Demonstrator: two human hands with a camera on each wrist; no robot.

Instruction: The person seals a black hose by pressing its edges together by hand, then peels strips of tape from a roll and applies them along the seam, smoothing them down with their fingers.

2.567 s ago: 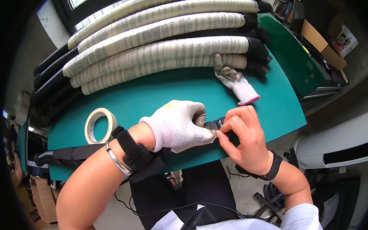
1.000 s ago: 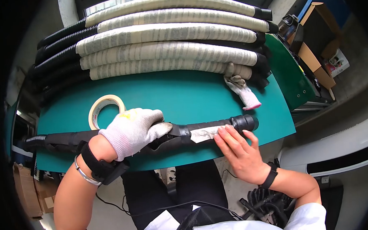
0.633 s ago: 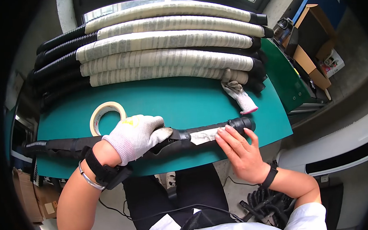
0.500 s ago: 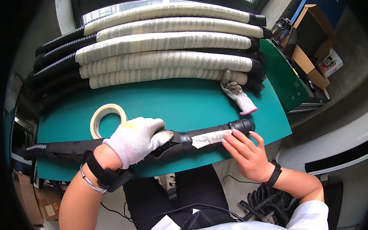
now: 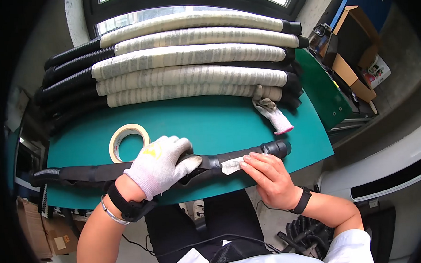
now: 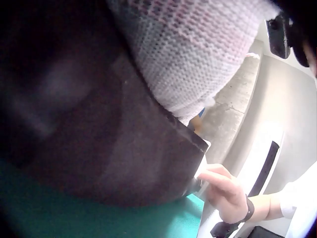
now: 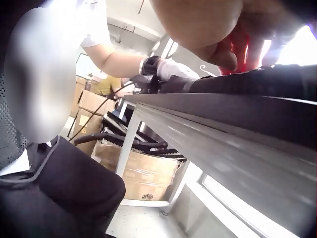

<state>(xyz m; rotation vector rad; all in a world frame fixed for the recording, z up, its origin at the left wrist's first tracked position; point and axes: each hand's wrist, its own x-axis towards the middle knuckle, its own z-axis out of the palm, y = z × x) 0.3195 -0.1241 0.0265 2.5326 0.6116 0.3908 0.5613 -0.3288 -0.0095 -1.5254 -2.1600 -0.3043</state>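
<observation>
A hose in a black wrap [image 5: 104, 172] lies along the front of the green table [image 5: 205, 117]. My left hand [image 5: 162, 164], in a white knit glove, grips it near the middle, with an open flap of the wrap beside the thumb. Right of that hand, a wrinkled strip of cream tape [image 5: 231, 166] runs lengthwise along the hose toward its ribbed black end [image 5: 281, 148]. My bare right hand [image 5: 269, 178] presses the strip with nearly straight fingers, covering its right part. In the left wrist view, the dark wrap [image 6: 119, 144] fills much of the picture.
A roll of masking tape [image 5: 115, 146] stands just behind my left hand. Several tape-wrapped hoses [image 5: 188, 55] lie across the back of the table. A loose glove [image 5: 273, 114] rests by their right ends. Cardboard boxes [image 7: 143, 171] sit under the table.
The right hand first pinched the strip beside the left hand, then laid its fingers flat on it. Since half a second ago, it has slid left along the strip. The left hand has moved leftward.
</observation>
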